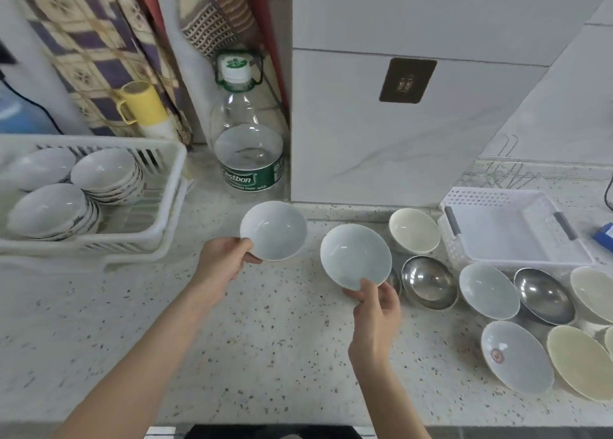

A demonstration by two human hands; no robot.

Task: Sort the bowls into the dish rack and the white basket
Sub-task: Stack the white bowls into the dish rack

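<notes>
Mid-sort: left hand point(221, 262) pinching a pale bowl point(273, 230) by its rim, right hand point(376, 309) pinching another bowl point(355, 256), both above the surface. Next: carry them, probably, to the dish rack point(166, 226) at left edge; white basket point(464, 196) still looks empty.

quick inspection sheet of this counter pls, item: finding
surface: speckled stone counter
job's things: white plastic dish rack holds stacked white bowls; white perforated basket holds no bowls; steel bowl and pale bowls loose at right
clutter: clear water bottle, yellow mug
grips: left hand and right hand each hold a pale blue bowl by its rim
cables: black cable at right edge
surroundings: marbled white wall
</notes>
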